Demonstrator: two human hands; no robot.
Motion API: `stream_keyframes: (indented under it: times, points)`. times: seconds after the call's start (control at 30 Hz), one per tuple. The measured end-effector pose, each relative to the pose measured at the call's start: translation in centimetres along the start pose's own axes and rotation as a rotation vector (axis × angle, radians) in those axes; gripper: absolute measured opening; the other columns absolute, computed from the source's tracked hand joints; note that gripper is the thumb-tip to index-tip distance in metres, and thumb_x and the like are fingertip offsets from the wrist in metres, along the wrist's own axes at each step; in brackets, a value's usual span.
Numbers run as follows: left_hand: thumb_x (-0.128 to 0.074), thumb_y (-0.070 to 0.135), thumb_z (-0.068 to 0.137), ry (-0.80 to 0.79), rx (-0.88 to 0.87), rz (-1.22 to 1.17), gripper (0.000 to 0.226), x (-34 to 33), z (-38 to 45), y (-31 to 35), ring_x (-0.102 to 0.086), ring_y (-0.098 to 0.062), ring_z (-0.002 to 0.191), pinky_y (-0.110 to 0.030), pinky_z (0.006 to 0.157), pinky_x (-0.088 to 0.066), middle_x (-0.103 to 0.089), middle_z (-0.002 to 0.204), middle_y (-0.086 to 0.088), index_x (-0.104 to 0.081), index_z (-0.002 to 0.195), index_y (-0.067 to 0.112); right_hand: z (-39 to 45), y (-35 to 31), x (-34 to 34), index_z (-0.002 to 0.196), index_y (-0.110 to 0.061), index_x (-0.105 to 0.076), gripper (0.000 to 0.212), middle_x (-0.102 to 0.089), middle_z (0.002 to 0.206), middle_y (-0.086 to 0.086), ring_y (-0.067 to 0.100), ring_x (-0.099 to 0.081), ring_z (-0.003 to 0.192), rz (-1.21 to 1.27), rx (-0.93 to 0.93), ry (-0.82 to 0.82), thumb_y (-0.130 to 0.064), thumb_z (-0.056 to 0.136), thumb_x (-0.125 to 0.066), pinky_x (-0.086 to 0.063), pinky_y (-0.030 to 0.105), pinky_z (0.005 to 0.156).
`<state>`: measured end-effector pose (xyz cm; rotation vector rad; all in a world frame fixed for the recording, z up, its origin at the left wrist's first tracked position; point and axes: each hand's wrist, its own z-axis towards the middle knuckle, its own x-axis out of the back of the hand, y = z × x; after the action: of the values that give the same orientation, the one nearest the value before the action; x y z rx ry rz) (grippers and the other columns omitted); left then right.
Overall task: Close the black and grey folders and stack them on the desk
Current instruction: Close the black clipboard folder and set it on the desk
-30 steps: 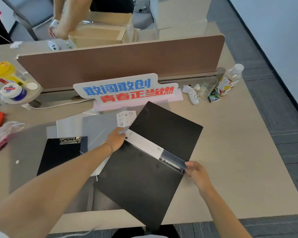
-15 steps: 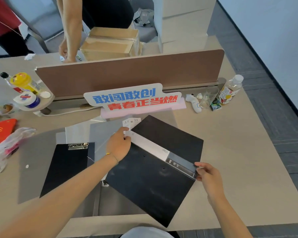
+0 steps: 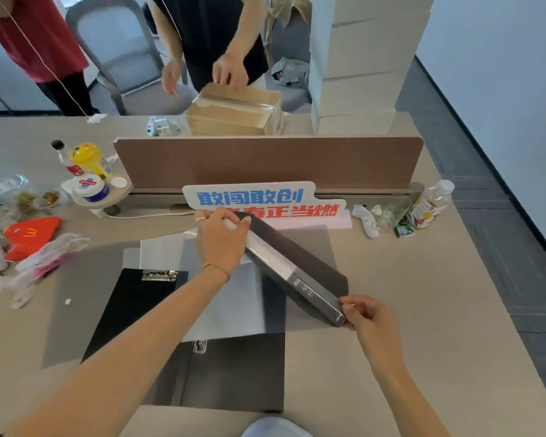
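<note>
A black folder with a white and grey spine label is folded nearly shut, its spine turned up and running diagonally. My left hand grips its far end by the sign. My right hand pinches its near end. Under it lie a translucent grey folder spread open, a black clipboard with a metal clip, and an open dark grey folder near the desk's front edge.
A brown divider and a blue and red lettered sign stand behind. Bottles, a jar and plastic bags crowd the left; a bottle and small items sit right. A person handles a cardboard box beyond the divider.
The black folder went from lying open and flat to folded almost shut with the spine up. Both hands stayed on its ends. The view tilted upward, showing more of the far side.
</note>
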<state>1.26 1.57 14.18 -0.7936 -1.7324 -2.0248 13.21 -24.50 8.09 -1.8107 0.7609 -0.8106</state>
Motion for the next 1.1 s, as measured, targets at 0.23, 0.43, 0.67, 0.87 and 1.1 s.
stream_keyframes:
  times: [0.23,0.43,0.67,0.87,1.1]
  points:
    - [-0.074,0.005,0.071,0.108,-0.029,-0.189,0.019,2.1,1.3,0.6,-0.051,0.001,0.078,-0.002,0.067,-0.039,-0.055,0.109,-0.011,-0.064,0.083,0.015,1.4,0.8,-1.8,0.091,-0.023,-0.074,0.025,-0.073,0.074,0.011,0.032,-0.072,0.075,-0.164,-0.018,-0.125,0.000,0.086,-0.065,-0.061,0.046,0.076]
    - [-0.071,-0.001,0.078,0.081,-0.058,-0.257,0.032,3.4,1.4,0.7,-0.053,0.000,0.089,-0.004,0.073,-0.045,-0.054,0.115,-0.002,-0.064,0.097,0.023,4.4,0.5,-2.9,0.090,-0.027,-0.070,0.025,-0.073,0.084,0.006,0.028,-0.070,0.085,-0.341,-0.014,-0.189,-0.005,0.088,-0.060,-0.054,0.036,0.077]
    - [-0.057,-0.010,0.085,0.031,-0.081,-0.348,0.048,4.9,1.2,0.4,-0.054,-0.003,0.097,-0.011,0.077,-0.043,-0.053,0.116,0.002,-0.059,0.089,0.038,7.8,-3.6,-6.0,0.123,-0.022,-0.060,0.029,-0.064,0.121,0.004,0.025,-0.061,0.115,-0.362,0.012,-0.204,-0.013,0.096,-0.060,-0.049,0.035,0.096]
    - [-0.054,-0.008,0.090,0.005,-0.068,-0.352,0.035,5.7,1.2,-0.8,-0.052,-0.014,0.108,0.001,0.074,-0.042,-0.052,0.122,-0.003,-0.062,0.102,0.024,9.0,-6.1,-7.4,0.144,-0.021,-0.044,0.043,-0.051,0.139,-0.001,0.021,-0.048,0.129,-0.258,-0.102,-0.275,-0.030,0.102,-0.052,-0.034,0.043,0.113]
    - [-0.057,-0.007,0.091,0.028,0.033,-0.585,0.053,6.2,1.5,-2.3,-0.063,-0.022,0.116,-0.027,0.084,-0.061,-0.057,0.134,-0.008,-0.053,0.134,0.023,9.3,-3.7,-7.3,0.101,-0.016,-0.074,0.023,-0.073,0.111,0.004,0.030,-0.065,0.109,-0.058,-0.202,-0.282,-0.035,0.093,-0.062,-0.047,0.049,0.104]
